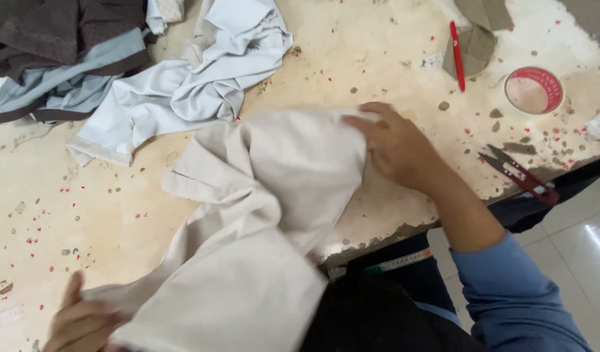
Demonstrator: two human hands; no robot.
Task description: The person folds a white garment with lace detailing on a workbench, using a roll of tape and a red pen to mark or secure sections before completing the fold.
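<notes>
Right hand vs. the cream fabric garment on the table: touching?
Touching. The head view shows the right hand pressed flat on the cream fabric garment, fingertips overlapping its upper right edge with no gap.

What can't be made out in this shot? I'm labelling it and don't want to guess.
Head view only:
- Left hand: partly cut off by the bottom edge, fingers tucked under the beige garment.
- Right hand: fingertips buried in the garment's folds, so the grip is unclear.
- Grey-blue clothes pile: cut off by the top and left edges.
- Measuring tape: mostly hidden below the table edge.
</notes>
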